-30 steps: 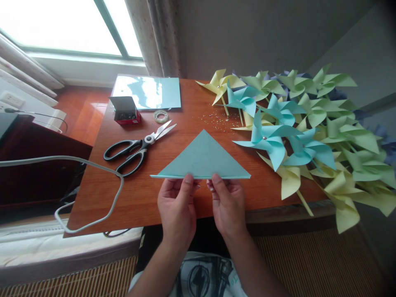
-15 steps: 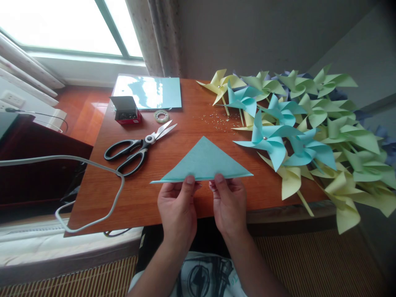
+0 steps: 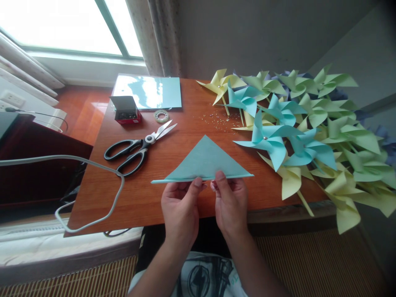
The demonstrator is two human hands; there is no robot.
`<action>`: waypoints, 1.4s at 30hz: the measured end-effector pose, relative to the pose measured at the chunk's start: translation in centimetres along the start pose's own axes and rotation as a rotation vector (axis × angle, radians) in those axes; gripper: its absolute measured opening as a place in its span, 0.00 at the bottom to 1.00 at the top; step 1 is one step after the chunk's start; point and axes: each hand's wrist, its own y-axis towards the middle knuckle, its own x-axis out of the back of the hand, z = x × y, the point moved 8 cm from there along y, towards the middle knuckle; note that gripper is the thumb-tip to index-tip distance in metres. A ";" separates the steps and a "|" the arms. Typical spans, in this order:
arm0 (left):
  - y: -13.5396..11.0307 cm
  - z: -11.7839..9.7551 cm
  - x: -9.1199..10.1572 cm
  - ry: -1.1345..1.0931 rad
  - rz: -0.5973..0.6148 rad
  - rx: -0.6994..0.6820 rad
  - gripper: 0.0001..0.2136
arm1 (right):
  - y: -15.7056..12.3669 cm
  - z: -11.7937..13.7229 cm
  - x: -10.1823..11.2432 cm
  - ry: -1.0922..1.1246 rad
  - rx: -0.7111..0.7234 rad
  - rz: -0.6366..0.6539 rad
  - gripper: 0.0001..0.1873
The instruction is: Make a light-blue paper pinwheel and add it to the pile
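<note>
A light blue sheet of paper, triangular in its visible part, is held just above the near part of the table. Its near edge is rolled into a thin tube, which sticks out at the left. My left hand pinches that rolled edge left of centre, thumb on the near side. Right of centre, my right hand grips the same edge, its thumb lying higher on the paper. The fingers behind the roll are partly hidden. Black-handled scissors lie with parted blades to the left of the paper.
Paper pinwheels in blue, yellow, green and purple, such as this blue one, crowd the table's right side. Small beads lie scattered. A small open box, a tape roll and packaged blue paper stand behind. A white cable loops left.
The paper's near edge is rolled slightly further, and the tube looks thicker. My left hand has shifted a little to the right; its thumb sits a bit lower on the roll.
</note>
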 end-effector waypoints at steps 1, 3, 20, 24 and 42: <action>0.0 0.0 0.0 0.000 -0.006 0.001 0.12 | 0.0 0.0 0.0 0.000 0.002 0.007 0.13; 0.1 0.0 0.1 0.000 -0.017 0.003 0.12 | 0.0 0.1 -0.1 0.003 0.006 0.028 0.13; 0.5 -0.2 -0.1 0.020 -0.007 -0.025 0.11 | -0.2 0.1 -0.5 -0.008 0.027 0.110 0.10; 0.2 -0.1 -0.5 0.037 0.040 0.002 0.10 | 0.1 0.2 -0.1 -0.016 0.036 0.049 0.12; 0.5 -0.5 -0.3 0.147 0.071 -0.051 0.09 | 0.0 0.7 -0.5 -0.093 0.079 0.149 0.10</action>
